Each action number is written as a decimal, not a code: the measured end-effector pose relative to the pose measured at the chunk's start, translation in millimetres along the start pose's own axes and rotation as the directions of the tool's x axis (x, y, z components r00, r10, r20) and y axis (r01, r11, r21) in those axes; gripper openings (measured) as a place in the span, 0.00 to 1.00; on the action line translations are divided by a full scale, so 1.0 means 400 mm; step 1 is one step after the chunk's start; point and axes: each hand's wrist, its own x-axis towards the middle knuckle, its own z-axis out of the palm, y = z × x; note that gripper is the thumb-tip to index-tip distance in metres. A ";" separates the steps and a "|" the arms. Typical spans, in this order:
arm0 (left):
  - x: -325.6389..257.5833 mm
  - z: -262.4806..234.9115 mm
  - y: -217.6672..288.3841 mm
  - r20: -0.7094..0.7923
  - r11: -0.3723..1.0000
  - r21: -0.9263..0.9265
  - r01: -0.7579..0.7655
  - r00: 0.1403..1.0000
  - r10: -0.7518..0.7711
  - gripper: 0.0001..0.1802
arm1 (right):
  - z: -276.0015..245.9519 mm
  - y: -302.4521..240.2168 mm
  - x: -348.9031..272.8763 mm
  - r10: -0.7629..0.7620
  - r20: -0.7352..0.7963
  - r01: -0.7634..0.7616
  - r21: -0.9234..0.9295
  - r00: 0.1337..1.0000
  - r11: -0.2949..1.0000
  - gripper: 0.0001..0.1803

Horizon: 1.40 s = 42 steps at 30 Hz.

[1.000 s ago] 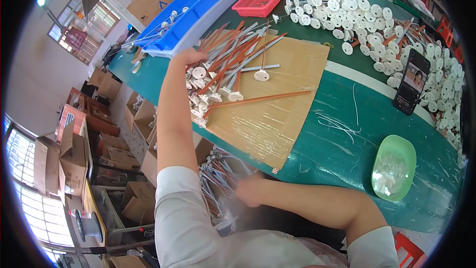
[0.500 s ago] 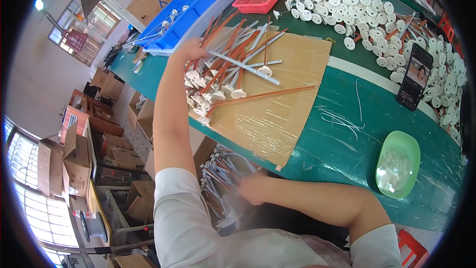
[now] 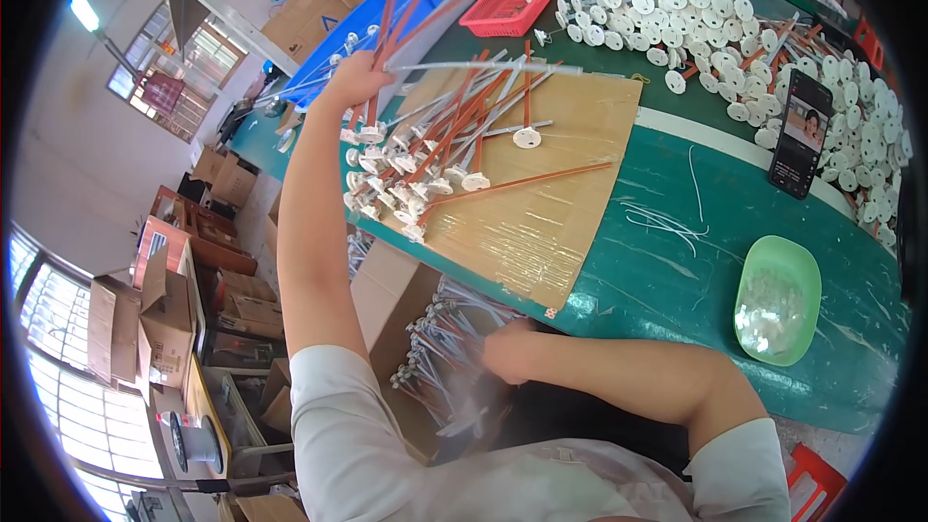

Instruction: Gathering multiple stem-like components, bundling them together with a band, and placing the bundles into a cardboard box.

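Note:
My left hand is closed around a few reddish-brown strips with white round ends, raised over the far left of the table. A pale grey rod sticks out from it to the right, blurred. Below lies a heap of similar strips, their white disc ends gathered toward the near left on a brown cardboard sheet. My right hand is low, beside an open carton holding many grey rods and clear plastic. Its fingers are hidden and smeared, so its grip does not show.
A blue tray and a red basket stand at the back. White discs on strips cover the far right, with a phone propped before them. White ties and a green bowl are on the right.
My left hand has lifted up and away with brown strips, now upright, and the grey rod has swung level. My right hand has shifted slightly right and up. The view has moved a little.

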 end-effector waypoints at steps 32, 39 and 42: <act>-1.225 0.501 0.807 0.448 -0.196 -0.691 0.696 0.625 0.639 0.42 | 0.390 -0.348 -0.501 0.795 -0.567 0.251 0.755 -0.215 0.606 0.13; -1.256 0.525 0.849 0.489 0.017 -0.766 0.643 0.565 0.665 0.34 | 0.471 -0.361 -0.536 0.971 -0.203 0.746 0.626 -0.126 0.227 0.23; -1.239 0.568 0.848 0.417 -0.108 -0.776 0.621 0.635 0.650 0.20 | 0.499 -0.336 -0.499 0.992 -0.105 0.853 0.510 -0.067 0.112 0.22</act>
